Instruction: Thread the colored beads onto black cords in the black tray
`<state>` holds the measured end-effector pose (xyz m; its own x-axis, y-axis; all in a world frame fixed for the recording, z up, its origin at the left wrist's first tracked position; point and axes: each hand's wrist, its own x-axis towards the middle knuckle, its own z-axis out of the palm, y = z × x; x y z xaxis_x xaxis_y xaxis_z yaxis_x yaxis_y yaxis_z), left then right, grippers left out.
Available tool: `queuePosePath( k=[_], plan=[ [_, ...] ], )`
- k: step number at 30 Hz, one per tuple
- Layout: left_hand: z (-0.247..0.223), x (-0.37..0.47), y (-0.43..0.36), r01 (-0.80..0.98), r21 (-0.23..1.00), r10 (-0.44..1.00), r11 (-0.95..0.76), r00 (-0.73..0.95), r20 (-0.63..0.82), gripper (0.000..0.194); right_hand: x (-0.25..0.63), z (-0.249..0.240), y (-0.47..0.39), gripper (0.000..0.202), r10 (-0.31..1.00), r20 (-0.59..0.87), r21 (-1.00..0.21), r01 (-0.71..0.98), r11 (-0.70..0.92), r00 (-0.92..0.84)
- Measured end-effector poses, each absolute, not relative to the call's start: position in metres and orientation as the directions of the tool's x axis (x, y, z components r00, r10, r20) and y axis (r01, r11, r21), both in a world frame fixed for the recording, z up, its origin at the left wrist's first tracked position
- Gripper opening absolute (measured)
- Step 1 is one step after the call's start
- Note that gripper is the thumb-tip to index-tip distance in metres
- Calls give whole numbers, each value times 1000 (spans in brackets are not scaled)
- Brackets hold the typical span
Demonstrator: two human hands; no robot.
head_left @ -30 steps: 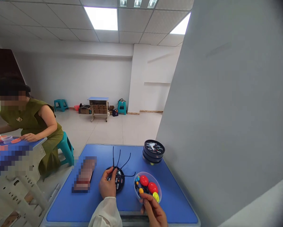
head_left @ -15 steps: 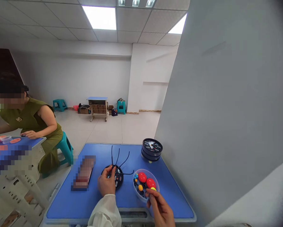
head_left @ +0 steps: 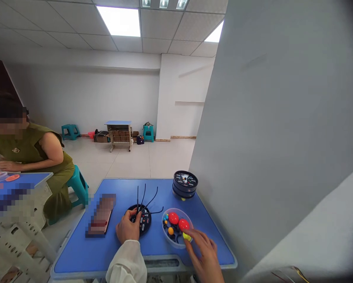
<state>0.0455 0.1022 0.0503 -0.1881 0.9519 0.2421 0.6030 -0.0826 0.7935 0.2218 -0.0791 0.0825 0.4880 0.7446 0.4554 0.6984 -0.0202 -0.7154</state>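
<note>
Wall of plain grey (head_left: pixel 270 118) rises just beyond the right edge of our blue-topped desk (head_left: pixel 152 249), hemming in a stack of round black plastic discs (head_left: pixel 184 191) at the far right corner. A blurred pinkish-brown oblong (head_left: pixel 101 216) lies to our left; farther left, a co-worker in green (head_left: pixel 32 153) sits at another blue-topped desk (head_left: pixel 41 179).

Our left hand (head_left: pixel 127 228) is narrowed to a pinch at the foot of thin black stalks (head_left: pixel 138 196), which fan up from a round black disc (head_left: pixel 145 226) near mid-desk. Our right hand (head_left: pixel 204 249) has thumb and forefinger around a yellow rounded piece (head_left: pixel 187 237) by the near right rim of a clear round tub (head_left: pixel 174 245); we cannot tell whether it grips.

Blue surface shows between disc and stack, along the right edge, and narrowly between disc and tub.

We count four stalks, two shiny red domes (head_left: pixel 173 218), one large orange ball (head_left: pixel 171 231) and one yellow piece; the small blue beads (head_left: pixel 166 216) are too tiny to number.
</note>
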Motion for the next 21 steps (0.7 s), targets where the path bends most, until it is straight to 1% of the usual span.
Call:
queuePosePath(
  k=[3,6,10,15,18,20,21],
  plan=[
    [49,46,102,591,801,954,-97,-175,245,19,229,74,-83,19,829,442,-533,844,-62,341],
    [48,47,102,581,806,954,-113,-164,252,19,229,69,-86,17,846,438,-442,892,-94,306],
    [47,47,102,561,818,952,-130,-158,260,21,221,69,-88,17,839,457,-393,914,-106,294],
    [43,46,103,533,836,952,-129,-170,256,19,211,78,-85,10,844,470,-372,925,-75,257],
    [41,46,104,516,846,953,-134,-166,252,21,212,92,-71,17,829,494,-345,934,-90,262],
    [40,46,105,501,854,954,-140,-162,252,25,215,102,-56,24,851,457,-298,946,-126,258],
    [41,46,104,496,857,954,-143,-160,252,29,217,106,-48,23,878,413,-262,955,-142,243]
  ],
)
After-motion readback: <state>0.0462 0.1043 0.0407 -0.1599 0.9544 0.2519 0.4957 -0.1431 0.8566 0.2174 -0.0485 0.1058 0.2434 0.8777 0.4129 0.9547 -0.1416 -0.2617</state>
